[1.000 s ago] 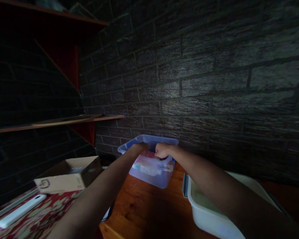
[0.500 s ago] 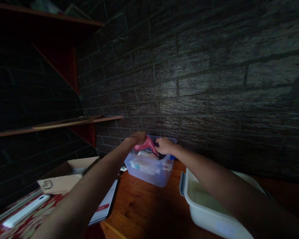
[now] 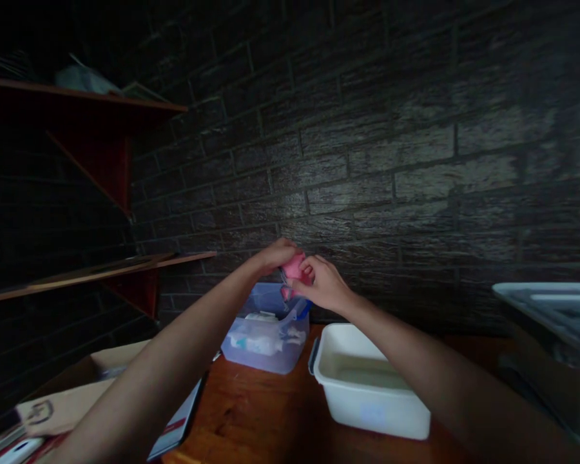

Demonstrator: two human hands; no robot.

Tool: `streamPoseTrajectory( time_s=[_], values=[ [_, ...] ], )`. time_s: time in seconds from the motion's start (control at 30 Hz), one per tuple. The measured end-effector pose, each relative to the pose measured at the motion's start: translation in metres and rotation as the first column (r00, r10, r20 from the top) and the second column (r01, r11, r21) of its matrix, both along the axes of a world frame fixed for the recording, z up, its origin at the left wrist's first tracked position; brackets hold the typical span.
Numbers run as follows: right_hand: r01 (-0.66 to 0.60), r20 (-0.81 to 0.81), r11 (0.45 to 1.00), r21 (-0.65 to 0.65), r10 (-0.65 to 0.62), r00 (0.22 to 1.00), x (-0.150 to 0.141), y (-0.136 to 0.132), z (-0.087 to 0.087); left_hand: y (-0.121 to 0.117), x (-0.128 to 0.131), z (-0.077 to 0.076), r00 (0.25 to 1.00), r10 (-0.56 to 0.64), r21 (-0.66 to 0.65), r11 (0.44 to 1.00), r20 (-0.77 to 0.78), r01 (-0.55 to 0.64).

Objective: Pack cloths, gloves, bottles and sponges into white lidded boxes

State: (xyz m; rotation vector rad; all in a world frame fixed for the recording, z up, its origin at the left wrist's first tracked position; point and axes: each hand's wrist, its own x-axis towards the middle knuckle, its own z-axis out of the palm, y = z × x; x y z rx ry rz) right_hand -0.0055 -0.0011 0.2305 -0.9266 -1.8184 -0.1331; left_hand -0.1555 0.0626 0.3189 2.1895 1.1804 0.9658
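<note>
My left hand [image 3: 279, 253] is closed on the left side of a soft pink item [image 3: 294, 265] with a dark, patterned edge. On its right side, the fingers of my right hand [image 3: 326, 283] pinch the same item. Whether it is a pouch or a folded cloth I cannot tell. Both hands are above the back right rim of a translucent plastic box [image 3: 280, 366] with a blue clip. Inside the box, whitish things [image 3: 255, 341] show through its wall, too blurred to name.
A white tub [image 3: 377, 412] with a grey handle stands right of the box on the wooden tabletop [image 3: 251, 419]. A cardboard box [image 3: 67, 403] and a tablet-like slab [image 3: 174, 425] lie at left. Shelves [image 3: 164, 261] jut from the left wall; a pale-lidded container [image 3: 551, 293] is far right.
Both hands have lifted the pink item up out of the translucent box and drawn closer together. It looks more bunched now. The view has turned to the right.
</note>
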Motion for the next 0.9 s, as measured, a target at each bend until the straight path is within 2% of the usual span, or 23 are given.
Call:
streamPoseTrajectory(
  time_s=[0.13,0.27,0.37,0.53,0.63,0.7,0.8,0.9],
  values=[
    [-0.023,-0.053,0.999,0.046,0.026,0.998,0.037,-0.033,-0.005,-0.021,0.051,-0.005,0.977,-0.172,-0.139,0.972,0.126,0.189],
    [-0.020,-0.134,0.999,0.043,0.025,0.991,0.072,-0.055,-0.016,-0.043,0.086,-0.013,0.925,-0.270,-0.275,0.899,0.268,0.342],
    [-0.028,-0.229,0.999,0.021,0.032,0.973,0.092,-0.064,-0.025,-0.060,0.098,-0.027,0.877,-0.314,-0.329,0.837,0.365,0.437],
    [-0.092,-0.417,0.995,-0.026,0.073,0.906,0.112,-0.060,-0.041,-0.082,0.104,-0.064,0.792,-0.380,-0.257,0.801,0.478,0.540],
    [-0.141,-0.518,0.990,-0.026,0.107,0.849,0.117,-0.054,-0.050,-0.082,0.104,-0.081,0.772,-0.375,-0.222,0.811,0.514,0.542],
    [-0.146,-0.582,0.989,-0.018,0.108,0.806,0.120,-0.054,-0.054,-0.077,0.103,-0.087,0.770,-0.349,-0.196,0.835,0.535,0.514],
    [-0.118,-0.665,0.993,-0.007,0.084,0.742,0.124,-0.057,-0.051,-0.070,0.096,-0.089,0.765,-0.305,-0.131,0.884,0.566,0.449],
    [-0.105,-0.719,0.994,0.004,0.076,0.691,0.131,-0.062,-0.037,-0.065,0.088,-0.085,0.745,-0.276,-0.044,0.924,0.608,0.379]
  ],
)
